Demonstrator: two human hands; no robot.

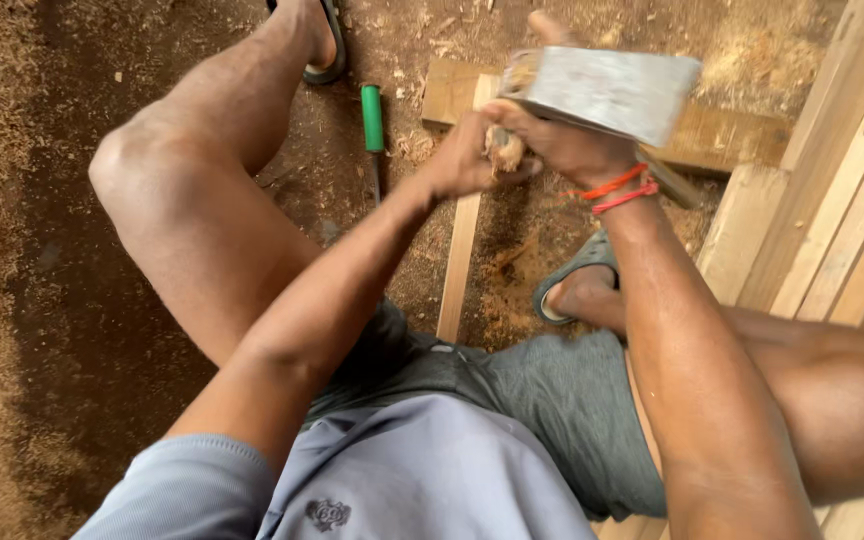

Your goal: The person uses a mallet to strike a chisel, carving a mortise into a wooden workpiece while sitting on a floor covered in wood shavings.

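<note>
Hands meet over a sawdust floor: the right hand [572, 140] is clenched around a grey metal block [602, 90], seemingly a plane held up off the wood, its long flat face turned to the camera. The left hand [467, 160] is closed at the block's near end, fingers pinched on a small pale knob of wood [504, 150] between the two hands. Red cords [620, 190] circle the right wrist. Below the hands a narrow wooden strip [460, 260] runs along the floor toward the person's lap, with a short plank [722, 135] lying across its far end. A green-handled chisel [373, 125] lies on the dirt just left of the strip, near a sandalled foot [317, 40]. The other foot [577, 285] rests beside the strip. Pale timber frames [852, 200] are stacked at right.
</note>
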